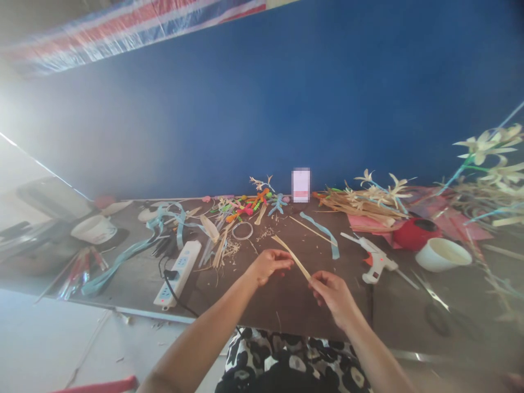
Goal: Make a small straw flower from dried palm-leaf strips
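Over the dark table, my right hand [328, 290] pinches the lower end of a narrow pale husk strip [295, 258], which slants up and away to the left. Beside the strip's middle is my left hand [270, 266], its fingers stretched out and slightly bent. Whether those fingertips touch the strip cannot be made out. Beyond the hands lie a thin pale stick [313, 230] and a short light-blue ribbon [323, 232]. To the right of my right hand rests a white glue gun [380, 262] with a lit red light.
A power strip [179, 274] with a black plug sits left, near long blue ribbons [118, 262]. Scissors [436, 297], a white cup [443, 255] and a red round object [413, 233] are right. Husk flowers [399, 188] and colourful pieces [249, 207] line the blue back panel [262, 109].
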`<state>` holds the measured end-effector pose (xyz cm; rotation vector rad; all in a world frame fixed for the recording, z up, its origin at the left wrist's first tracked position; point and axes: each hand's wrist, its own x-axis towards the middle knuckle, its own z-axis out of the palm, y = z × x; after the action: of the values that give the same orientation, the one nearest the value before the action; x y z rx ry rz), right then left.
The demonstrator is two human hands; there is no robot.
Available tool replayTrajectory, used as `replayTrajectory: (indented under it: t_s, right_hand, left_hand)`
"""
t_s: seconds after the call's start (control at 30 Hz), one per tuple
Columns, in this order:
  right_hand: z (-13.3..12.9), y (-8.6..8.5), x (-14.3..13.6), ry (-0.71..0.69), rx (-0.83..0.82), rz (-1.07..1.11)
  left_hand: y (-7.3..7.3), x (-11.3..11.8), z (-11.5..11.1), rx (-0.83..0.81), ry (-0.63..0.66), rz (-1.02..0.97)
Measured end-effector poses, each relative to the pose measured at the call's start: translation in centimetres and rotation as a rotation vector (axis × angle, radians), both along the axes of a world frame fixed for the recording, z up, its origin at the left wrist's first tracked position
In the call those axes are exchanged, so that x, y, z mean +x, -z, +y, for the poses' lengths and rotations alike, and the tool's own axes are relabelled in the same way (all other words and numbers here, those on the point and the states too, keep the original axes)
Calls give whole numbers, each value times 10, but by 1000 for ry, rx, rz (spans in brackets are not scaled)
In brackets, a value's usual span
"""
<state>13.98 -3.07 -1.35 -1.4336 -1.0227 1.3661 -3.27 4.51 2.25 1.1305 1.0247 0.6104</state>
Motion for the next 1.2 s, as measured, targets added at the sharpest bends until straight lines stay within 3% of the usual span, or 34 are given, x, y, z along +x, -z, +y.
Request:
replayTrajectory:
  t_s: [0.17,0.33,0.5,0.6,0.67,0.77,0.9,1.1,1.2]
  right_hand:
    - [-3,-5,-4,13,118,-209]
    - [-4,-17,-3,-9,279,-431]
    - [0,-16,-6,-74,219,-333]
    - [3,-13,-8,-82,129,-187]
    - [5,-12,-9,-56,68,-50]
    - [6,-12,-7,18,23,129]
    - [6,-13,-1,67,30,202]
    - [2,-17,1,-25,25,131]
    - [-7,-22,26,-39,-7,-23]
  left_hand:
    - [0,19,-7,-56,-56,-78]
    - [5,27,-3,-55,-271,-168]
    - [14,40,-2,-106,-553,-295]
    - [11,45,-2,-97,-636,-358]
    - [5,44,-1,-78,-579,-359]
    - [0,40,-5,-94,-348,-275]
    - [4,41,-20,-29,-125,-118]
    - [18,52,-33,-143,-159,-179]
    - [19,50,-32,-219,-200,-244]
